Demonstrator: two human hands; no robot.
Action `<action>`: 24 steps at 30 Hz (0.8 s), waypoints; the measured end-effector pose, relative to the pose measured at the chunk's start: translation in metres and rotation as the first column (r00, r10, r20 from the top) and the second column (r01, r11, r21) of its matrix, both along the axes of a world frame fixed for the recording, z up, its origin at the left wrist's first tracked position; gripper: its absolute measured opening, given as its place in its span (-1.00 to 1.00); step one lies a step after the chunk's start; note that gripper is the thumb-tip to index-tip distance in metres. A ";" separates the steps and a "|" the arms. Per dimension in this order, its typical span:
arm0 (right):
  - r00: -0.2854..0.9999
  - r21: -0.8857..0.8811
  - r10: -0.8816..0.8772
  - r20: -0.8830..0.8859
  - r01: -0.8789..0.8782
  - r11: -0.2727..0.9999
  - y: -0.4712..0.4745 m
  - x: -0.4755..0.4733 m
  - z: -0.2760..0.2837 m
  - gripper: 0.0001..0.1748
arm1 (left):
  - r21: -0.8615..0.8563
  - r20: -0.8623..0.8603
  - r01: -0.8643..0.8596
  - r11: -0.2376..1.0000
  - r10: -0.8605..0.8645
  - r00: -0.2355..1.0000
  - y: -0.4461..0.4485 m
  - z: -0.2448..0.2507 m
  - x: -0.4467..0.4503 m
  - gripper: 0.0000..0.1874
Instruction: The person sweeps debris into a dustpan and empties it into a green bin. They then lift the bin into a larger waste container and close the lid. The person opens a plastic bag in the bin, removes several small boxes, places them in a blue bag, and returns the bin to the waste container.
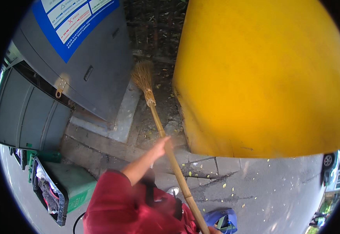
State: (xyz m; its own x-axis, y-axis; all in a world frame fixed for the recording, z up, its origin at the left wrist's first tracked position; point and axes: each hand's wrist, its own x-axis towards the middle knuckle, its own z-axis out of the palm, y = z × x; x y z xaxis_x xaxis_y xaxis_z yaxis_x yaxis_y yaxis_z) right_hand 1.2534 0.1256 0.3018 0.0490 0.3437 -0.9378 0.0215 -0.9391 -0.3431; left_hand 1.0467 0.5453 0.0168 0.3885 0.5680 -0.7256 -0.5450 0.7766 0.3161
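Note:
A twig broom with a bamboo handle runs diagonally up the view from the bottom edge. My left hand is wrapped around the middle of this handle. Only part of my right hand shows at the bottom edge, gripping the lower end of the handle. The broom's bristle head is in the narrow gap between a grey metal cabinet and a large yellow container. Small leaves and dirt lie on the ground around the bristles. Whether the tips press on the ground is hard to tell.
To the left, a green wheeled bin holds rubbish in a black liner. A grey metal door with ribs stands above it. A blue bag sits near my feet. Scattered leaves dot the pavement; a car is at far right.

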 end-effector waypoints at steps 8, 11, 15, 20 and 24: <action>0.811 -0.245 0.376 0.448 -0.293 0.924 -0.017 -0.017 -0.050 -0.32 | -0.059 -0.179 -0.050 0.997 0.039 0.983 -0.041 -0.030 0.024 -0.82; 0.733 -0.315 0.463 0.499 -0.345 0.884 -0.009 -0.023 -0.057 -0.34 | -0.097 -0.246 -0.024 0.995 -0.001 0.969 -0.044 -0.043 0.041 -0.78; 0.609 -0.316 0.582 0.539 -0.495 0.809 0.036 -0.030 -0.094 -0.46 | -0.048 -0.462 -0.061 0.997 0.032 0.886 -0.014 -0.054 0.044 -0.73; 0.876 0.135 0.349 0.333 -0.411 0.902 0.100 -0.033 -0.173 -0.73 | 0.182 -0.800 -0.027 0.983 0.164 0.577 0.080 -0.054 0.002 -0.62; 0.920 0.118 0.268 0.288 -0.311 0.943 0.045 -0.012 -0.199 -0.71 | 0.167 -0.813 0.134 0.977 0.060 0.579 0.040 -0.038 0.042 -0.54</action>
